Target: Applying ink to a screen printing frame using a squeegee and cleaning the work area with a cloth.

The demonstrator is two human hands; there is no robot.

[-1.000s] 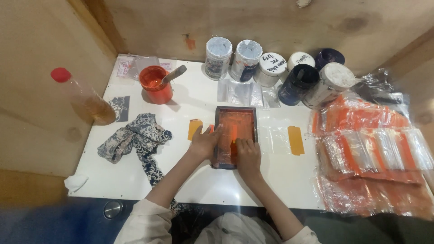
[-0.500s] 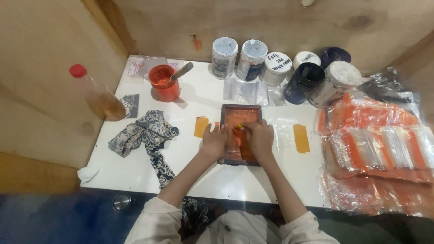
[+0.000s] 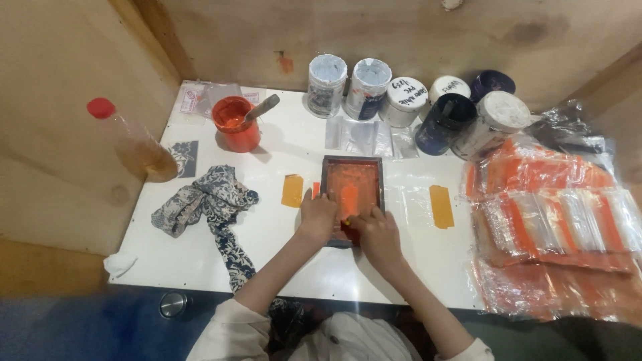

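Head view: our left hand (image 3: 317, 215) presses flat on the frame's (image 3: 352, 197) left rail, mid-worktop; our right hand (image 3: 376, 232) pinches a squeegee (image 3: 348, 200) at its near end, long axis front-to-back.

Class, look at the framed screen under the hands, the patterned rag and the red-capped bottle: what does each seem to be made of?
Framed screen: dark frame, likely wood or metal, around a fine mesh coated in wet orange ink.
Patterned rag: soft woven cloth; it lies crumpled in folds.
Red-capped bottle: clear plastic, probably; amber liquid shows through.
Both the left hand and right hand rest on the frame.
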